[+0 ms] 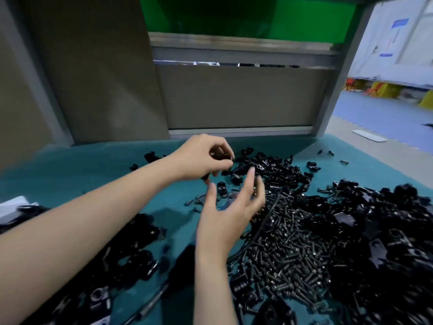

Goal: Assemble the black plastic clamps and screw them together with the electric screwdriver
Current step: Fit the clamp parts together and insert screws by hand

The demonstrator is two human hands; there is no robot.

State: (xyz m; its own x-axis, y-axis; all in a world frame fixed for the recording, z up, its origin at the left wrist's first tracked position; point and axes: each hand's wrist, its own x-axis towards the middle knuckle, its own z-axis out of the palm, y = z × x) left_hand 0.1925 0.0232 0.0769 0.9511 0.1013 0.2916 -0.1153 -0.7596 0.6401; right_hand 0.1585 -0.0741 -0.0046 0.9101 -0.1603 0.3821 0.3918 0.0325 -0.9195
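**Workbench Status: Clamp Part in the Left Hand**

Grey partition panels [239,97] stand behind the bench, with a green board [234,15] above them at 12 o'clock and a blue floor [375,113] at 2 o'clock. A teal mat [70,174] covers the work surface.

1. Left hand [201,158]: reaches in from 9 o'clock to just above the middle of the mat. Its fingers and thumb are curled round a small black clamp part [220,154], held off the mat. The exact form of the part cannot be told because the fingers hide most of it.
2. Right hand [229,214]: comes in from 6 o'clock and sits just below the left hand. The fingers are spread wide and slightly bent, and they hold nothing. The fingertips [251,171] are near the left hand but apart from it.
3. Loose parts:
   - A heap of clamp pieces [274,167] lies at 1 o'clock from the right hand.
   - A larger heap of black plastic parts [386,231] fills the mat at 3 to 4 o'clock.
   - A pile of black screws [293,249] lies at 5 o'clock, touching both heaps.
   - A black cable [264,221] runs along the left edge of the screws.
   - Further clamps [131,254] lie at 7 to 8 o'clock, under the left forearm.
4. A metal shaft [150,306] on a dark body lies at 6 o'clock. It is too blurred to identify.
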